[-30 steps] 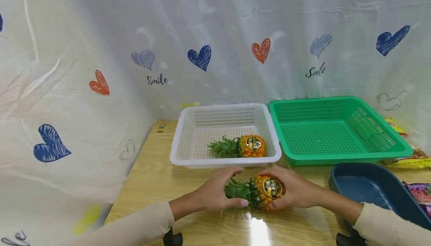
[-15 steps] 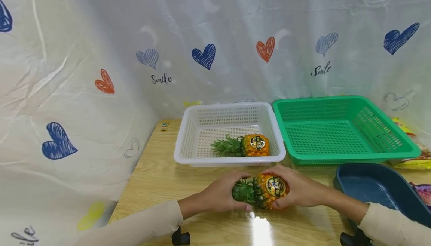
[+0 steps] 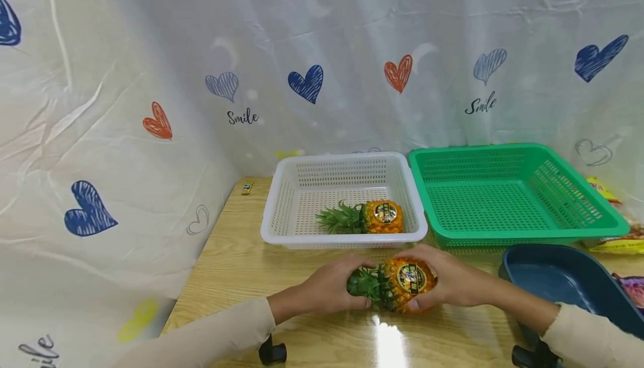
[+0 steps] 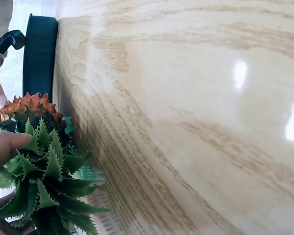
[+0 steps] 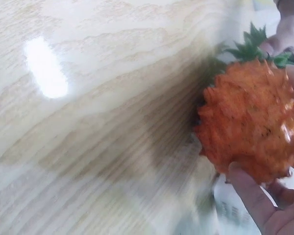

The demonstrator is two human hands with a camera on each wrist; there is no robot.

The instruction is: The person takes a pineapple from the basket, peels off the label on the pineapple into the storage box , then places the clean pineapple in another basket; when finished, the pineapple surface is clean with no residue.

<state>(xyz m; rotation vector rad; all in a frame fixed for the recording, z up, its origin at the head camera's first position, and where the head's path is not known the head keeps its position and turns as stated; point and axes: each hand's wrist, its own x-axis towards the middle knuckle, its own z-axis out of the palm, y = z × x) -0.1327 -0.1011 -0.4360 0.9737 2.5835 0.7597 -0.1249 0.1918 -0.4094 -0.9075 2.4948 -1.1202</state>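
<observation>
A small orange pineapple with a black and gold label lies sideways in both hands, in front of the white basket. The left hand grips its green leaves; in the left wrist view the thumb presses on them. Around the orange body curl the fingers and thumb of the right hand. A second pineapple lies inside the white basket, its leaves pointing left.
Right of the white basket stands a green basket, with a dark blue tub in front of it. Colourful packets lie at the far right. A tiny yellow item sits at the table's back left corner. A printed curtain hangs behind.
The left hand has closed in on the leaves from a wider hold. The head view has shifted slightly, moving the scene a little to the right.
</observation>
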